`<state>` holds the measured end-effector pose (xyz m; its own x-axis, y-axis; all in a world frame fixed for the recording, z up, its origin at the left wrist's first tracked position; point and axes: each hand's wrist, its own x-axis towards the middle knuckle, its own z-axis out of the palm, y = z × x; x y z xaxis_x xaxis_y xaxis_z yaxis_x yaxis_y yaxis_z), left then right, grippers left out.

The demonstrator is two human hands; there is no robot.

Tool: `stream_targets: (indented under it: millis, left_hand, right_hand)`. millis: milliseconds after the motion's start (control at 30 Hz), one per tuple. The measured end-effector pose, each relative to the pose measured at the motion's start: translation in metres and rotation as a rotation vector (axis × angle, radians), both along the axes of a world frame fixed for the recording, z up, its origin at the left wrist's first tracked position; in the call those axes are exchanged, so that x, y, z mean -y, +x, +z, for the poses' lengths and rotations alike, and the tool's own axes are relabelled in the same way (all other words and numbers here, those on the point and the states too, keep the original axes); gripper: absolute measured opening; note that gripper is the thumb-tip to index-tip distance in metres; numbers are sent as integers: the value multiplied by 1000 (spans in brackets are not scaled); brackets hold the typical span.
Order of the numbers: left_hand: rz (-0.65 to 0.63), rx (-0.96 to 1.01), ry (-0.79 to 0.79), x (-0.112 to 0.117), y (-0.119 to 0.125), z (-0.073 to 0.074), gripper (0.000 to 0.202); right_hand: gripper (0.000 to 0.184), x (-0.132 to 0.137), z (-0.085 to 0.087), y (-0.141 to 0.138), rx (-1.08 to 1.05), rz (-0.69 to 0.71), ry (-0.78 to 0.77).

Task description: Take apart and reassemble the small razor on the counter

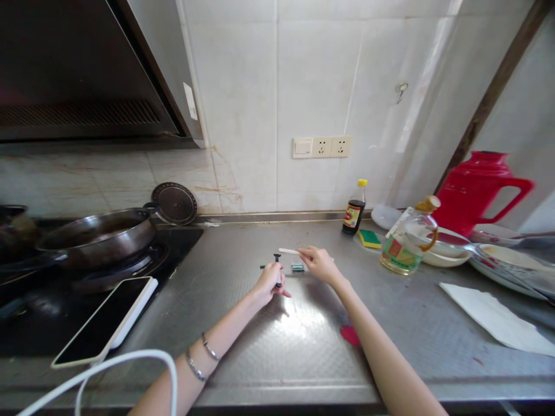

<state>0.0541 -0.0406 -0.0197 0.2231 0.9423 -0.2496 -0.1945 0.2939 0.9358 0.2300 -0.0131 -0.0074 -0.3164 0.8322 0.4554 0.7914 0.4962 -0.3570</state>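
Note:
My left hand (pixel 269 284) is closed around a small black tool (pixel 277 266) that stands upright on the steel counter (pixel 243 346). My right hand (pixel 319 264) pinches a thin white stick-like piece (pixel 288 251) just beyond it. A small dark green-and-metal part (pixel 297 267) lies on the counter between the two hands. Two bracelets circle my left wrist.
A phone (pixel 104 320) lies screen-up at the left by the stove, where a wok (pixel 97 232) sits. A white cable (pixel 130 361) loops at the near edge. To the right stand a sauce bottle (pixel 354 211), oil bottle (pixel 405 242), red thermos (pixel 474 190), dishes and a paper sheet (pixel 494 318).

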Motion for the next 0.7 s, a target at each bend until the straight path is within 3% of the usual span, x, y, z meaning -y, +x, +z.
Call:
stream_targets:
  millis: [700]
  left_hand:
    - [2,9,8,2,2,-1,19]
  right_hand:
    - [32,0,-2,-3,-4,33,-27]
